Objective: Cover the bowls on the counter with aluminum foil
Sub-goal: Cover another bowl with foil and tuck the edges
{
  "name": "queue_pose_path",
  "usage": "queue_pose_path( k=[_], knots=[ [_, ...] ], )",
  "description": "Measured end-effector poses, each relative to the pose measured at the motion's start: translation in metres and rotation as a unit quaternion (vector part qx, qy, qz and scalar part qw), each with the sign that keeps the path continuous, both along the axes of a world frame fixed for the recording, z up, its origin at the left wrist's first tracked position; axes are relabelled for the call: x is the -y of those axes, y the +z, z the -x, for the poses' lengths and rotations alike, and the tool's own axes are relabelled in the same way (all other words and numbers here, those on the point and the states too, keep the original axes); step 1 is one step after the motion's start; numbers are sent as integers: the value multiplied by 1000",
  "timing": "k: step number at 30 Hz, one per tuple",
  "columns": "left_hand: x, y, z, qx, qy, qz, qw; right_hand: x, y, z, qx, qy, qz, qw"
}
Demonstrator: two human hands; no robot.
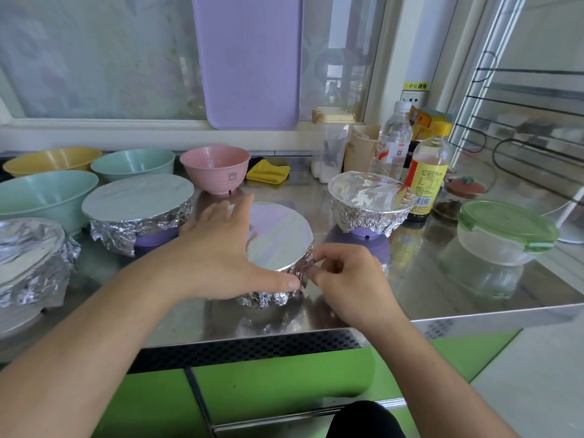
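Near the front edge of the steel bench (474, 289), the left hand (221, 248) lies spread flat on the foil-topped round bowl (284, 238) while the right hand (347, 276) pinches the crinkled foil at its rim. Crimping looks nearly done; next, I'd guess, comes the uncovered pink plastic bowl (216, 169) toward the back edge

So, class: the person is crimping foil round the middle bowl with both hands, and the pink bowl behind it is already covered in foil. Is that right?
Not quite. In the head view the pink bowl stands uncovered. The left hand and right hand do work the foil on the middle bowl.
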State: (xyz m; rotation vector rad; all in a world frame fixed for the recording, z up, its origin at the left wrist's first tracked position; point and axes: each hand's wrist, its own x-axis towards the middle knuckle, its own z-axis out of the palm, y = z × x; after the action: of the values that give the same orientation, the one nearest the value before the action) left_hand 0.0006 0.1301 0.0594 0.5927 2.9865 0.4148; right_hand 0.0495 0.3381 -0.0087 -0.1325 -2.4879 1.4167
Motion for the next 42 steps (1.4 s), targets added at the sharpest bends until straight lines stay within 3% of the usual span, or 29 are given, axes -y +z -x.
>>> queue_pose_path(
  k=[4,11,16,23,26,28,31,33,37,42],
  knots=[
    [3,1,1,-4,-11,0,1000,-4,6,1,84,65,177,978],
    [4,0,2,2,-13,18,1000,-10,10,1,97,122,245,957],
    [1,3,-2,15,-2,45,999,-16,8,1,88,157,154,972],
    [-1,3,-4,21,0,53,998,-1,-5,-17,-37,-6,-5,999],
    [0,2,-3,15,-8,46,999,4,-8,-24,-94,-12,-80,992],
    [-1,3,-4,13,-9,48,999,8,-8,-23,-80,0,-36,996],
    [-2,4,-6,15,-6,53,998,12,-6,-22,-23,42,125,991],
    [-2,5,-6,14,-6,55,998,11,-6,-20,-4,60,174,983],
    [-3,6,-7,11,-8,62,998,8,-8,-18,-9,84,165,983],
    [-2,5,-6,13,-12,59,998,4,-12,-18,-32,56,48,997]
  ],
)
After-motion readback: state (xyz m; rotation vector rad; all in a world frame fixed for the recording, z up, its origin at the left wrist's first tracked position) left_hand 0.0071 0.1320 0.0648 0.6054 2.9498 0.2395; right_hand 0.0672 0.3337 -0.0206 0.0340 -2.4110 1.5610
